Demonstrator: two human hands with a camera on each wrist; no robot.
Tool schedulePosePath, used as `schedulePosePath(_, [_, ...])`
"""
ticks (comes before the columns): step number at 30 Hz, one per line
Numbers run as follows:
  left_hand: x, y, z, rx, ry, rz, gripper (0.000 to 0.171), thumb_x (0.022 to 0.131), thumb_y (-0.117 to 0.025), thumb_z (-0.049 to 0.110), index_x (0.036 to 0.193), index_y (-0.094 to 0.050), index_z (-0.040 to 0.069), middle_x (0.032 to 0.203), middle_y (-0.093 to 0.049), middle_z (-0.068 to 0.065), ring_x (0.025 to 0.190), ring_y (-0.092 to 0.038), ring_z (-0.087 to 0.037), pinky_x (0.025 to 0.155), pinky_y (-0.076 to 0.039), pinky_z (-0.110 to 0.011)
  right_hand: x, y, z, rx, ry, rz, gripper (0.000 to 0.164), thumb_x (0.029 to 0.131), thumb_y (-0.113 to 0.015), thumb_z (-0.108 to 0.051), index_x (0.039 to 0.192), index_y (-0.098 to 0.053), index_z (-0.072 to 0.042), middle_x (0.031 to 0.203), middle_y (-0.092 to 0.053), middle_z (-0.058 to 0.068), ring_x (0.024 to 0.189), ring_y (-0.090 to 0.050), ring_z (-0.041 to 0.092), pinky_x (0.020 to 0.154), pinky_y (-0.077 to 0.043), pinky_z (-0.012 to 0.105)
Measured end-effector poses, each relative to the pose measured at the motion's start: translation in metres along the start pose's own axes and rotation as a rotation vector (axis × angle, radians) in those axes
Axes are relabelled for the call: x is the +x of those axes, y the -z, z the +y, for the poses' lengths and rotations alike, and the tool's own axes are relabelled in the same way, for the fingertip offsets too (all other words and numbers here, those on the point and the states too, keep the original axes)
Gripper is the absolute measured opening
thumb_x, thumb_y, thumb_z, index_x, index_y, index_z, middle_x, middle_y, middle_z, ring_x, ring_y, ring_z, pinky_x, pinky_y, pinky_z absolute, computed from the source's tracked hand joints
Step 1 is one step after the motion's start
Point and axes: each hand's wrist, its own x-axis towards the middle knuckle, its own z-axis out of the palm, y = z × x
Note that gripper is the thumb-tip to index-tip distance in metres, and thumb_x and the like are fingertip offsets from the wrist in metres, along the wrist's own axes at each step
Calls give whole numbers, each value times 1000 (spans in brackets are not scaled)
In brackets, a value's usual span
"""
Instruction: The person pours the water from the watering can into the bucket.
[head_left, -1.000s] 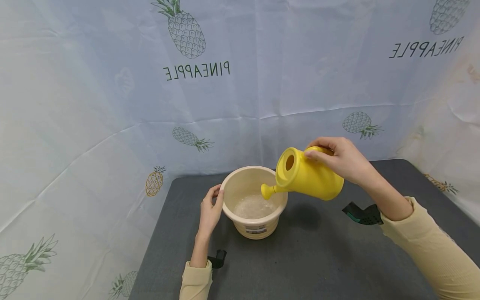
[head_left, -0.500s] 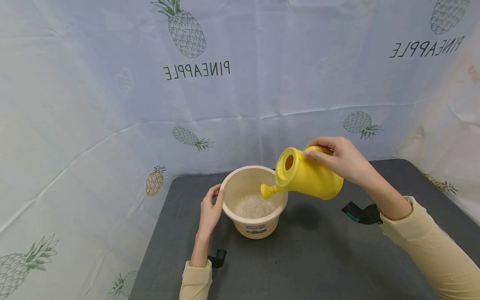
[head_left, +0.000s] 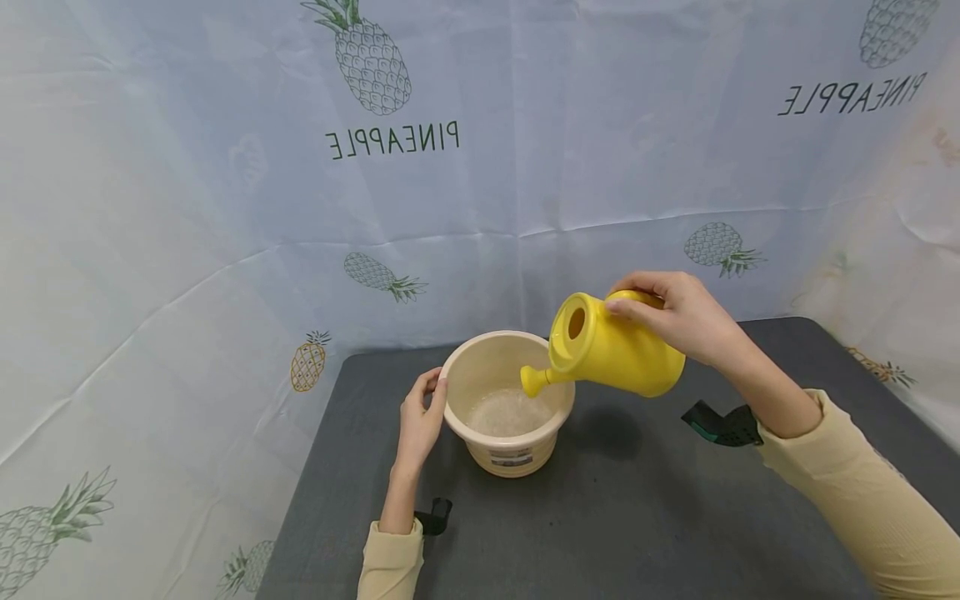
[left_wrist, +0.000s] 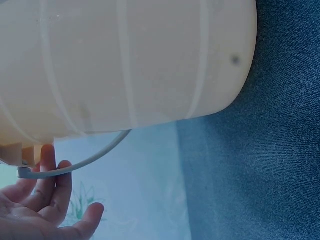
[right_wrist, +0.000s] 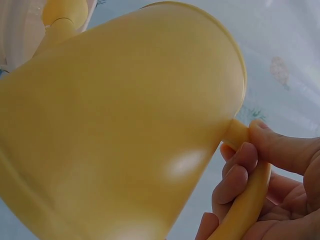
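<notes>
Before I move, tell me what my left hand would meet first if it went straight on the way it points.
Most likely the cream bucket: your left hand is right at its rim. Past that, the pineapple-print backdrop looks next, though depth is hard to judge.

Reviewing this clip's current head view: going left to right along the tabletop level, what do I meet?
Orange pineapple print → left grip → cream bucket → yellow watering can → right grip → right sleeve.
</notes>
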Motion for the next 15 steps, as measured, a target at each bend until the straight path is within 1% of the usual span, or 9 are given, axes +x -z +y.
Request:
schedulePosePath(7, [0,0,1,-7,11,6,30,92,-47,11,117,-51,-6,98,-56,-25,94,-50,-32,83,-36,-47,0,-1,0,-7,-17,16,21,85,-58,-31,92,-65,-12,81,-61,0,70,-50,16,62,-42,27])
schedulePosePath(15, [1,0,2,-5,24,9,30,92,-47,11,117,-51,-6,97,-56,-25,96,-49,-33,83,-36,-47,1,0,-2,0,17,-7,23,86,-57,-30,96,-65,-10,84,-61,2,72,-50,17,62,-41,26])
